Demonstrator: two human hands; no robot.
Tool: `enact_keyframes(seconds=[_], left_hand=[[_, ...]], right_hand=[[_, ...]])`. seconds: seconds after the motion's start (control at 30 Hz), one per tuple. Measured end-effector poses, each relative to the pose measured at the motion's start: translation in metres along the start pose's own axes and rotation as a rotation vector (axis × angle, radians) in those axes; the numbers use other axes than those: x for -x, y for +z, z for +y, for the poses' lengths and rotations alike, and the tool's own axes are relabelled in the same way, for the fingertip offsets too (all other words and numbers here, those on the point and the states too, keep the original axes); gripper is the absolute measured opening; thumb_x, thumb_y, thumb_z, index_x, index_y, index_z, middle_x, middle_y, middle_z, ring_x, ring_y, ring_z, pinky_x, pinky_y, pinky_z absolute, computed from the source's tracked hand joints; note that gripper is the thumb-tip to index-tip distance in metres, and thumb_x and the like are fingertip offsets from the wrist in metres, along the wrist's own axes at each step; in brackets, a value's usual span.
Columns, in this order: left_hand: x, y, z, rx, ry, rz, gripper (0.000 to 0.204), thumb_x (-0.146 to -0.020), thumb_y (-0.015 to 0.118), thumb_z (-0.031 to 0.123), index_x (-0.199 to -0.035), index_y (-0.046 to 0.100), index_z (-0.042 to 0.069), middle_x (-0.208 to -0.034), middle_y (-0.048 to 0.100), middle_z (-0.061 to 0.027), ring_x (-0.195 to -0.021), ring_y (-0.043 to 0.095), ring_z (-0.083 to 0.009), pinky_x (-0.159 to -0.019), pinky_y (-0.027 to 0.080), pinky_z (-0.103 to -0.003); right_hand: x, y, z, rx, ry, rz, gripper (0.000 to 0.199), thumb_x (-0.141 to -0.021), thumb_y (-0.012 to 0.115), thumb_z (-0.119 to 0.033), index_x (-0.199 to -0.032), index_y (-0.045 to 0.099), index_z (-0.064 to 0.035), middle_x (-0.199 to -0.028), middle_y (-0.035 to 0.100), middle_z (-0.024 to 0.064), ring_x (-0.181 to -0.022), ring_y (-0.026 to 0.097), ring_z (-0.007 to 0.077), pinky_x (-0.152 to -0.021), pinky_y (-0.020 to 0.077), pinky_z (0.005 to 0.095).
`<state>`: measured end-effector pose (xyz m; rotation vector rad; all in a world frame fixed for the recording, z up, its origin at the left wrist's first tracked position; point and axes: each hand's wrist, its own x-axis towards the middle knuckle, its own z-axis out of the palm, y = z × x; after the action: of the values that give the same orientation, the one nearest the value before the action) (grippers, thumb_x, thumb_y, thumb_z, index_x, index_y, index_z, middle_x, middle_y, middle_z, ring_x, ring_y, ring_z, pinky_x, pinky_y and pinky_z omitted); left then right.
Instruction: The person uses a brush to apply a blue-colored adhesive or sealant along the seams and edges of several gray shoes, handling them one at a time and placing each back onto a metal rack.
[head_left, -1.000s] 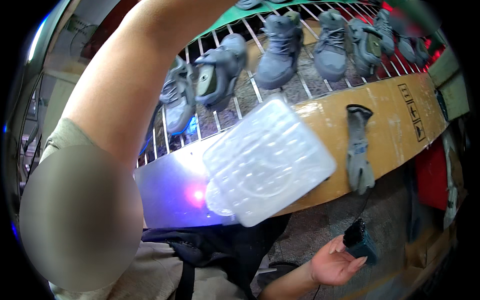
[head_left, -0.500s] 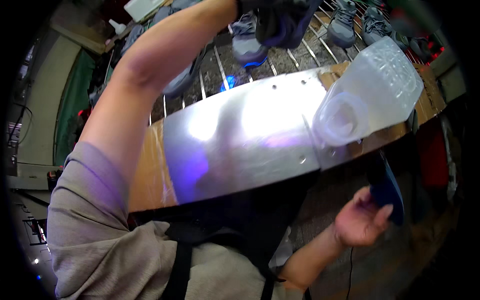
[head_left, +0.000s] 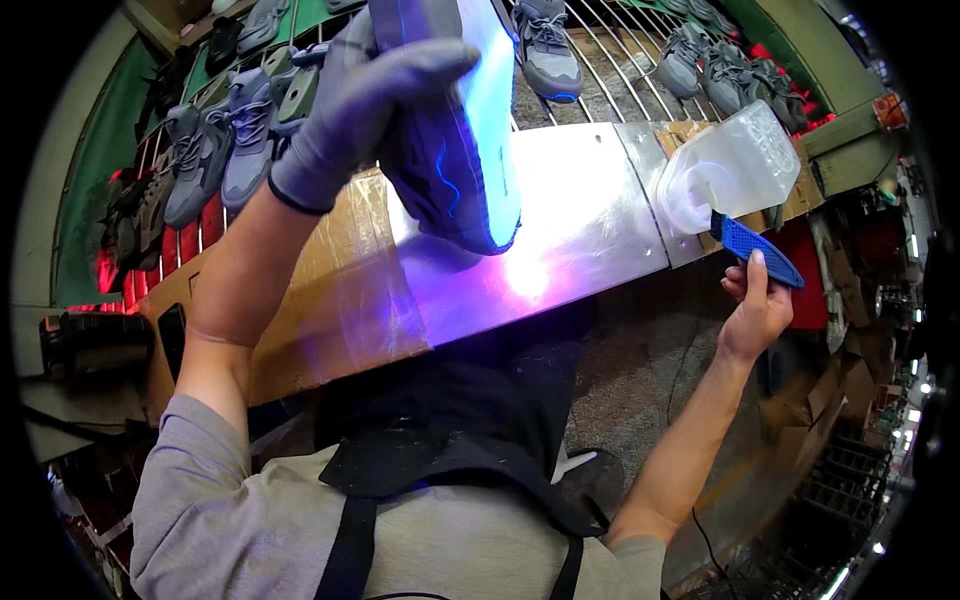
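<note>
My left hand (head_left: 345, 125), in a grey glove, is closed round a dark shoe (head_left: 425, 165) held up on end over the shiny metal plate (head_left: 580, 200). Bright blue-violet light falls on the shoe's right side. My bare right hand (head_left: 755, 315) pinches a blue brush (head_left: 765, 260) by its broad, textured handle. The brush's dark end meets the mouth of a cut-open, translucent plastic jug (head_left: 755, 165) lying on the plate's right end. Its tip, and what the jug contains, I cannot make out.
Behind the plate, a rack of metal bars (head_left: 610, 65) bears several grey lace-up shoes (head_left: 250, 135). Brown taped cardboard (head_left: 330, 290) covers the bench at left, with a dark phone-like object (head_left: 172, 335) on it. Red light glows beneath the rack.
My left hand has come back from the rack with the shoe, now over the plate. My right hand has risen, bringing the brush from below the bench edge to the jug's mouth.
</note>
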<state>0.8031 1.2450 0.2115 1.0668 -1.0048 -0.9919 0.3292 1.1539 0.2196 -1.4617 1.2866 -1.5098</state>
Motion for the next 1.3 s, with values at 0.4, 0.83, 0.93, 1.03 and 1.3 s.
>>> enact_keyframes(seconds=[0.4, 0.83, 0.93, 1.03, 1.3], left_hand=[[-0.025, 0.099, 0.031, -0.740, 0.673, -0.428, 0.078, -0.056, 0.096, 0.039, -0.122, 0.067, 0.010, -0.126, 0.062, -0.0150, -0.116, 0.058, -0.0345, -0.106, 0.038, -0.048], [0.071, 0.078, -0.014, -1.064, 0.751, -0.390, 0.075, -0.074, 0.090, 0.038, -0.138, 0.057, 0.016, -0.144, 0.044, -0.0255, -0.131, 0.050, -0.0511, -0.109, 0.041, -0.061], [0.087, 0.066, -0.018, -1.064, 0.793, -0.408, 0.080, -0.069, 0.094, 0.038, -0.137, 0.055, 0.021, -0.149, 0.042, -0.0256, -0.136, 0.047, -0.0503, -0.111, 0.040, -0.058], [0.102, 0.053, -0.031, -1.019, 0.814, -0.431, 0.077, -0.072, 0.093, 0.036, -0.138, 0.055, 0.021, -0.145, 0.044, -0.0249, -0.133, 0.048, -0.0511, -0.110, 0.041, -0.060], [0.083, -0.003, -0.054, -0.934, 0.830, -0.443, 0.064, -0.084, 0.080, 0.028, -0.136, 0.048, 0.008, -0.144, 0.049, -0.0310, -0.127, 0.054, -0.0553, -0.100, 0.050, -0.060]], right_hand=[[-0.072, 0.039, 0.003, 0.767, -0.143, -0.365, 0.017, -0.089, 0.073, -0.014, -0.097, 0.071, 0.0013, -0.082, 0.072, 0.0155, -0.067, 0.067, 0.0203, -0.067, 0.0521, 0.0337], [-0.070, 0.003, 0.041, -0.040, 0.290, -0.087, 0.021, -0.093, 0.074, -0.015, -0.094, 0.069, 0.0055, -0.082, 0.073, 0.0126, -0.066, 0.071, 0.0166, -0.060, 0.0611, 0.0263], [-0.058, 0.011, 0.047, -0.259, 0.367, -0.036, 0.020, -0.092, 0.074, -0.013, -0.098, 0.069, 0.0051, -0.086, 0.073, 0.0122, -0.068, 0.071, 0.0189, -0.061, 0.0605, 0.0286], [-0.053, -0.004, 0.053, -0.458, 0.432, -0.153, 0.020, -0.093, 0.072, -0.014, -0.104, 0.069, 0.0032, -0.091, 0.074, 0.0116, -0.074, 0.073, 0.0208, -0.066, 0.0604, 0.0313], [0.007, 0.013, 0.024, -0.494, 0.453, -0.339, 0.020, -0.100, 0.062, -0.015, -0.110, 0.065, 0.0029, -0.089, 0.071, 0.0109, -0.073, 0.067, 0.0163, -0.062, 0.0538, 0.0284]])
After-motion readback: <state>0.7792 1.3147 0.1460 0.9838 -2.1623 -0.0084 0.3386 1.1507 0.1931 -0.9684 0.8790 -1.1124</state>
